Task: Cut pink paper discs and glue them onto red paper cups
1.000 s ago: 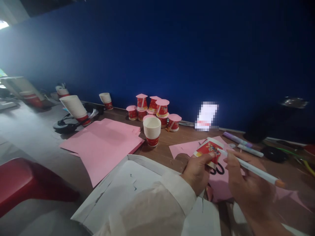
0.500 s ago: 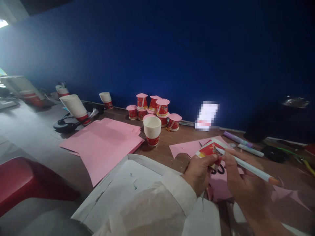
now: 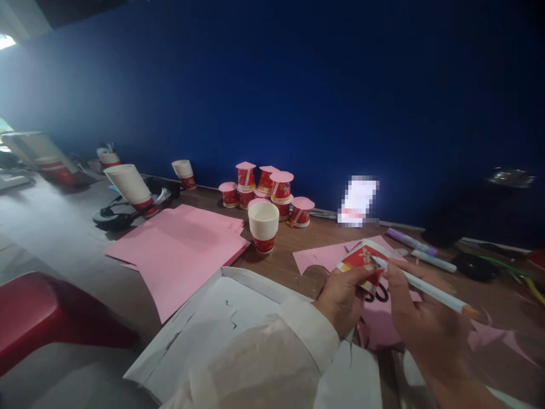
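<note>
Brn tbl (image 3: 286, 267): L hand (image 3: 344, 298) curled round 1 cup (image 3: 354, 260); R hand (image 3: 434, 329) pinches 1 pen (image 3: 436, 292), axis 4–10 o'clock, tip twd 10.

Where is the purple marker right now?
The purple marker lies right of centre in the head view, beside a loose white pen, beyond the right hand.

Red patterned cup (image 3: 358, 257), white marker (image 3: 434, 289).
</note>
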Tool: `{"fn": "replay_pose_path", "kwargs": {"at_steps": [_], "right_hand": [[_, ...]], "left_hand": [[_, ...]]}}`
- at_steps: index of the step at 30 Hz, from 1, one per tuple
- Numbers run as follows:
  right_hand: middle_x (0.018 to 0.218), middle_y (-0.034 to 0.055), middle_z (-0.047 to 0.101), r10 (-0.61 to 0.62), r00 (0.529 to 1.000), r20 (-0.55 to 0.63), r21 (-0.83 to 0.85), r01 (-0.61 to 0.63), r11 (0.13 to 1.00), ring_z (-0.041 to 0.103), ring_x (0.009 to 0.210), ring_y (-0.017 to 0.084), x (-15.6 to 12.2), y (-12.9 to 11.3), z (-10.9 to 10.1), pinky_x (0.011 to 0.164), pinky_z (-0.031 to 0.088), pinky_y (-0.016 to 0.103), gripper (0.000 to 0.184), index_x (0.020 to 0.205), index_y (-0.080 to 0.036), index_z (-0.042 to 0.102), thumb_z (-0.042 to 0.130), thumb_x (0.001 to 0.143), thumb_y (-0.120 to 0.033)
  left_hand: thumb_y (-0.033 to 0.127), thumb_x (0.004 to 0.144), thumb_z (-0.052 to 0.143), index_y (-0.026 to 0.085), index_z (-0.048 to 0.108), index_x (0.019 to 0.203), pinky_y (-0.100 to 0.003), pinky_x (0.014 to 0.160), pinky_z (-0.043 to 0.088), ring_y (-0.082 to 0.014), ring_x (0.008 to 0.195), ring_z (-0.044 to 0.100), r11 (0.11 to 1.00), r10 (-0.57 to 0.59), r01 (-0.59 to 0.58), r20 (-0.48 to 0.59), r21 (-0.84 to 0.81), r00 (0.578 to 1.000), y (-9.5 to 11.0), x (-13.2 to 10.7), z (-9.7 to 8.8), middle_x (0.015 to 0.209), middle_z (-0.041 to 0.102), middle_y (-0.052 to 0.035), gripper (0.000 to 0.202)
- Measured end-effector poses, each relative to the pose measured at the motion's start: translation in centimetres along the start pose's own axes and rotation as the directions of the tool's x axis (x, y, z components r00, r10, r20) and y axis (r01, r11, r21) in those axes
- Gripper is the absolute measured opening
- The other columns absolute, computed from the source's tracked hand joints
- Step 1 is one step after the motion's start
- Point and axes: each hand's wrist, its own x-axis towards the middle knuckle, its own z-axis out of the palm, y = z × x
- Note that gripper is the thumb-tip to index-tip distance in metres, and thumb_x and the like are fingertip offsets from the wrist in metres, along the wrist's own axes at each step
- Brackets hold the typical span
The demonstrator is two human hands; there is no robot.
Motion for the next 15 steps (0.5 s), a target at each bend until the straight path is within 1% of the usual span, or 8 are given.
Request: {"fn": "replay_pose_path", "kwargs": {"at_steps": [2,4,6,10,12,15], "right_hand": [[0.086,0.0071,0.076,-0.069,0.997,-0.017,-0.036,0.069,0.997,0.072,0.081,0.023,0.03,-0.04,0.03,0.083,0.055,0.039,0.023,0.092,-0.022,0.070,0.059,0.098,-0.041],[0.084,0.0064,0.076,-0.097,0.995,-0.018,-0.050,0.096,0.994,0.072,0.081,0.023,0.04,-0.12,0.08,0.088,0.054,0.041,0.025,0.092,-0.023,0.070,0.057,0.099,-0.042],[0.085,0.0068,0.076,-0.079,0.997,-0.012,-0.038,0.079,0.996,0.072,0.081,0.024,0.02,-0.19,0.15,0.090,0.054,0.044,0.026,0.091,-0.023,0.069,0.056,0.099,-0.045],[0.082,0.0065,0.075,-0.043,0.999,-0.028,-0.055,0.041,0.998,0.071,0.081,0.025,-0.01,-0.21,0.19,0.084,0.056,0.042,0.027,0.088,-0.025,0.069,0.057,0.097,-0.047],[0.082,0.0063,0.075,-0.046,0.999,-0.025,-0.064,0.044,0.997,0.071,0.081,0.025,0.00,-0.17,0.16,0.085,0.056,0.042,0.027,0.088,-0.026,0.069,0.056,0.097,-0.047],[0.084,0.0062,0.075,-0.075,0.997,-0.009,-0.073,0.075,0.995,0.071,0.081,0.024,-0.02,-0.13,0.10,0.090,0.054,0.042,0.026,0.091,-0.024,0.070,0.055,0.098,-0.045]], "left_hand": [[0.028,0.048,0.098,0.013,0.076,0.078,-0.026,0.078,0.045,-0.0143,0.076,0.061,1.000,0.001,-0.001,-0.004,-0.017,1.000,0.01,0.03,-0.02,0.078,0.070,-0.0040,0.039],[0.027,0.049,0.098,0.013,0.076,0.078,-0.027,0.079,0.045,-0.0147,0.077,0.062,1.000,0.000,0.000,-0.003,-0.028,1.000,-0.01,0.10,-0.09,0.079,0.070,-0.0042,0.039],[0.027,0.048,0.098,0.014,0.075,0.079,-0.027,0.079,0.045,-0.0149,0.077,0.062,0.999,-0.004,0.003,-0.006,-0.035,1.000,-0.05,0.19,-0.18,0.080,0.070,-0.0042,0.040],[0.026,0.047,0.098,0.014,0.075,0.079,-0.027,0.083,0.047,-0.0149,0.080,0.063,0.998,-0.017,0.016,-0.022,-0.053,1.000,-0.08,0.32,-0.29,0.082,0.071,-0.0041,0.040],[0.025,0.047,0.098,0.015,0.075,0.078,-0.026,0.084,0.047,-0.0148,0.080,0.063,0.998,-0.025,0.023,-0.032,-0.054,0.999,-0.04,0.32,-0.25,0.082,0.071,-0.0040,0.039],[0.023,0.048,0.097,0.015,0.075,0.079,-0.026,0.085,0.047,-0.0152,0.082,0.064,0.998,-0.028,0.026,-0.034,-0.052,0.999,0.04,0.28,-0.16,0.083,0.072,-0.0036,0.038]]}}
